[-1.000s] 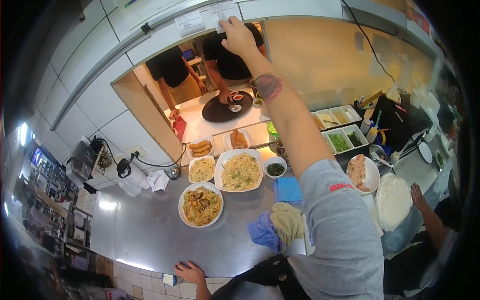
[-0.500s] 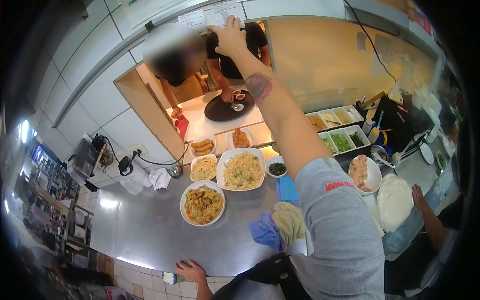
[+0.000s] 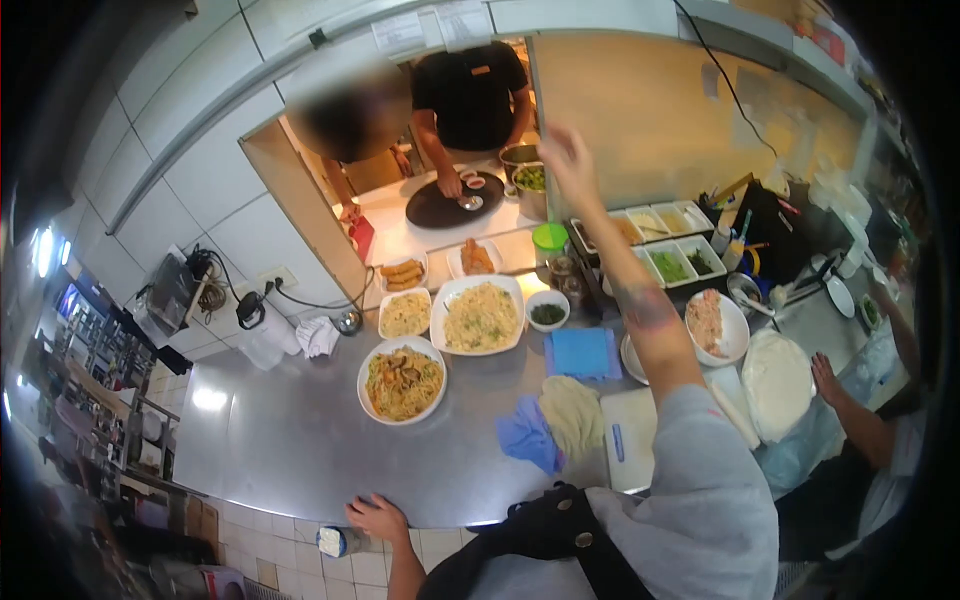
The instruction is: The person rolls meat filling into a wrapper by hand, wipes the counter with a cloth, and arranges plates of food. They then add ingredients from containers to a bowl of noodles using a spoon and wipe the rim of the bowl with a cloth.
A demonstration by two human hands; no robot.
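My left hand (image 3: 378,517) lies flat on the front edge of the steel counter (image 3: 270,450), fingers spread and holding nothing. My right hand (image 3: 568,160) is raised in front of the yellowish panel, right of the serving window; it is blurred, but its fingers look loosely apart with nothing in them. Below, on the counter, stand a bowl of noodles (image 3: 403,384), a large square bowl of fried rice (image 3: 482,315), a smaller rice dish (image 3: 405,314) and a small bowl of dark greens (image 3: 547,312). Order slips (image 3: 464,24) hang on the rail above the window.
Plates of fried rolls (image 3: 403,274) and fried pieces (image 3: 476,259) sit on the window ledge. Cloths (image 3: 572,418) and a cutting board with a blue pen (image 3: 618,443) lie in front of me. Two people stand beyond the window; a co-worker's hand (image 3: 827,380) is at right beside dough (image 3: 778,385).
My right hand has come away from the order slips, moving right and down. My view has shifted, uncovering the blue cloth, the cutting board and the green-lidded container. My left hand stays at the counter edge.
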